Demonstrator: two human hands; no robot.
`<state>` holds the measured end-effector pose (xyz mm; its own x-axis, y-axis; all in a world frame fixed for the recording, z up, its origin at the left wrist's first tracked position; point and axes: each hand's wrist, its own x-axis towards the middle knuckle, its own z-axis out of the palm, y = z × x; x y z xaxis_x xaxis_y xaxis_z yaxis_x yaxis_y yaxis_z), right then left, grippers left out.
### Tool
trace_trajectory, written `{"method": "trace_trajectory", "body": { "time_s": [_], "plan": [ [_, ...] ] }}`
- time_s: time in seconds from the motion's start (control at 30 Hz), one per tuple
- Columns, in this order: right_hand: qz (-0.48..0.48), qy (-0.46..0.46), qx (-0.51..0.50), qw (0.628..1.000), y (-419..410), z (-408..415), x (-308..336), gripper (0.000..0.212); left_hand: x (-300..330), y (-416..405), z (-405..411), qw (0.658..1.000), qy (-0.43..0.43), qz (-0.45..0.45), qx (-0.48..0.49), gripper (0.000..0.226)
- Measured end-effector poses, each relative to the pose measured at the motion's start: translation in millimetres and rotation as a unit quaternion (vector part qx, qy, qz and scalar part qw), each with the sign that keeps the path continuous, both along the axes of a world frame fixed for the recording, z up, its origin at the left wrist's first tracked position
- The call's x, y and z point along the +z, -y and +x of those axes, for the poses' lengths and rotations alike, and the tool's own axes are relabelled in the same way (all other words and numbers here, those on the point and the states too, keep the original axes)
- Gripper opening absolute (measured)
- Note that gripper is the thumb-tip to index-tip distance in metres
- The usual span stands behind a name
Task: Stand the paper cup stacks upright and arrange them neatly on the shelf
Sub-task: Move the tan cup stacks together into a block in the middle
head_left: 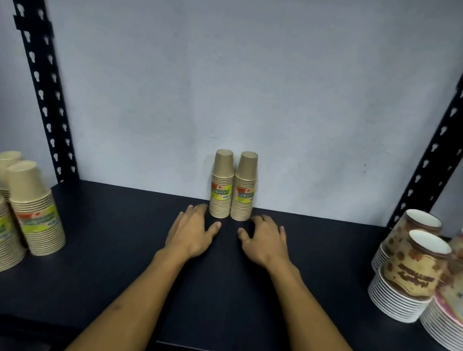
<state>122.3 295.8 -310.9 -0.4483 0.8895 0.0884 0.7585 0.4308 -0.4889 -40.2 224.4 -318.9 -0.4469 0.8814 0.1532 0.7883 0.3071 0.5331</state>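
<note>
Behind, pale wall (240, 70); dark shelf (119, 263)

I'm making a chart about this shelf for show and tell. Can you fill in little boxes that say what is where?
middle: two brown cup stacks, upright, side by side against the wall
left side: more brown cup stacks, upright
right side: patterned cup stacks, rims up
left hand: open, flat on the shelf, holding nothing
right hand: open, also on the shelf, holding nothing
</note>
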Motion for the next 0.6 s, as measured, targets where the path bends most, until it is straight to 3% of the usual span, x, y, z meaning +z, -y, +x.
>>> {"method": "trace_trajectory", "body": {
  "time_s": [0.13,0.6],
  "plan": [
    [0.013,0.040,0.009,0.999,21,12,0,0.061,0,17,9,0.996,-0.070,-0.048,-0.014,0.064],
    [0.040,0.098,0.034,0.994,84,42,-3,0.057,-5,111,45,0.991,-0.110,-0.070,-0.024,0.067]
  ]
}}
